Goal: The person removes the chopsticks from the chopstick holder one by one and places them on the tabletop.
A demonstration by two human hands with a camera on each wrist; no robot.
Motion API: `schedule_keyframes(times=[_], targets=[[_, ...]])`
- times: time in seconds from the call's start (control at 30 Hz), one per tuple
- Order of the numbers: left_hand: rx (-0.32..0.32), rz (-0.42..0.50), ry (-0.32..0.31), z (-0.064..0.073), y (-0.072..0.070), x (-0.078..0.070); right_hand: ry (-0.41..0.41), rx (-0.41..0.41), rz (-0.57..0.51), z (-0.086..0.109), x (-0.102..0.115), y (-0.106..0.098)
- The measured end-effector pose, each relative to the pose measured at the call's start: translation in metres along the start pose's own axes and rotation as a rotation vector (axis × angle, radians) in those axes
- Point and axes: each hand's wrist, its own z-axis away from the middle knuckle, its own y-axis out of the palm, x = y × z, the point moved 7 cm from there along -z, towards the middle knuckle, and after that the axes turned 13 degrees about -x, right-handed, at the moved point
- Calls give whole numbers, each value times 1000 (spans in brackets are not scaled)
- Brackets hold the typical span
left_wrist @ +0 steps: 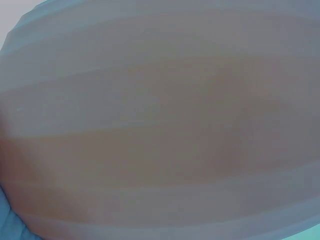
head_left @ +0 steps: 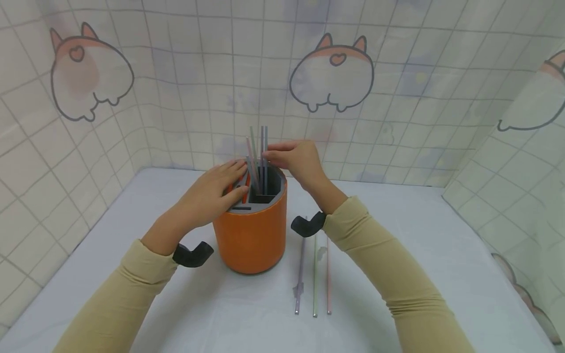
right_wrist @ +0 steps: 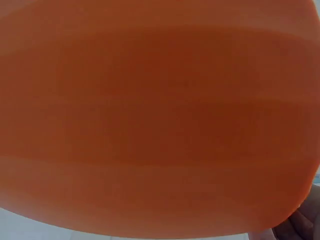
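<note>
An orange round holder (head_left: 251, 240) with a grey divided top stands on the table, and its wall (right_wrist: 160, 130) fills most of the right wrist view. My left hand (head_left: 214, 191) rests over the left of its top, fingers extended across the rim. At the back right of the opening, my right hand (head_left: 295, 159) pinches a thin bluish-purple straw-like stick (head_left: 266, 137), upright with its lower end inside. Several similar sticks in pink, green and purple stand beside it, among them a green stick (head_left: 252, 135). The left wrist view is filled by a blurred, banded surface.
On the white table (head_left: 397, 294), right of the holder, lie a purple stick (head_left: 300, 279), a green stick (head_left: 315, 284) and a pink stick (head_left: 328, 284), roughly parallel. A checked cloth (head_left: 220, 63) with cartoon animals hangs behind and at both sides.
</note>
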Motion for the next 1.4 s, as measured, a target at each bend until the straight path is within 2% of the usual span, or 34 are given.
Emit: schedule_keyframes(times=[0.17,0.3,0.47,0.7,1.03,1.17,1.4], targets=[[0,2,3,0,0,-1,-6,-19,49,3,6,-2],[-1,1,2,0,0,0,-32,-45,61,7,18,-10],[-4,0,-1,1,0,0,-88,-67,-39,13,43,-20],[-5,-5,-1,1,1,1,-227,-117,-144,21,79,-36],[-4,-2,-1,1,2,1,-330,-188,-349,31,116,-68],[-7,-2,-3,1,2,1,-323,-202,-414,32,126,-84],[-8,2,-2,0,2,-1,-235,-229,-459,31,126,-115]])
